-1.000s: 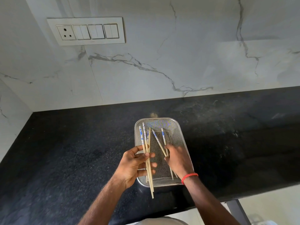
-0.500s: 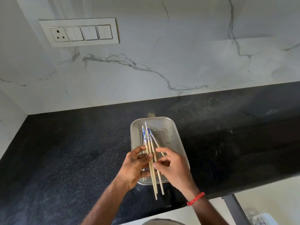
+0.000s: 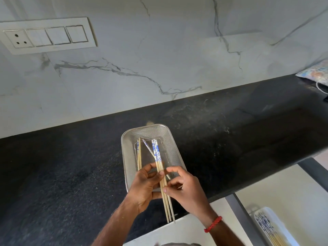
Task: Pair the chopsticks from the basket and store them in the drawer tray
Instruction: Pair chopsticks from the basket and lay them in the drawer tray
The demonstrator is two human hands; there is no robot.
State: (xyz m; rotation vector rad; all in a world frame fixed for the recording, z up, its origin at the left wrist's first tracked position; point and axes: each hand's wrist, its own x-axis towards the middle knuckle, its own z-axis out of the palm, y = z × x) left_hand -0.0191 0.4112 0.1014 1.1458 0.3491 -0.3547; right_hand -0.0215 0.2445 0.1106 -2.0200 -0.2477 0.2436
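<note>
A metal mesh basket (image 3: pixel 166 135) sits on the black counter. Over its near end both hands pinch a bundle of bamboo chopsticks (image 3: pixel 162 173) with blue-patterned tops. My left hand (image 3: pixel 144 185) grips the bundle from the left. From the right, my right hand (image 3: pixel 184 188), with a red wrist band, holds the same sticks. Two more chopsticks (image 3: pixel 139 154) lie along the basket's left side, and one (image 3: pixel 148 148) lies slanted in the middle. At the bottom right, a white drawer tray (image 3: pixel 284 226) holds several chopsticks.
The black stone counter (image 3: pixel 71 174) runs across the view, backed by a marble wall with a switch panel (image 3: pixel 48 35). A patterned cloth or bag (image 3: pixel 317 73) lies at the far right. The open drawer (image 3: pixel 243 217) juts out below the counter's edge at right.
My right hand left the basket floor and joined the left hand on the bundle, which now holds more sticks. The view shifted right, bringing the drawer tray into sight.
</note>
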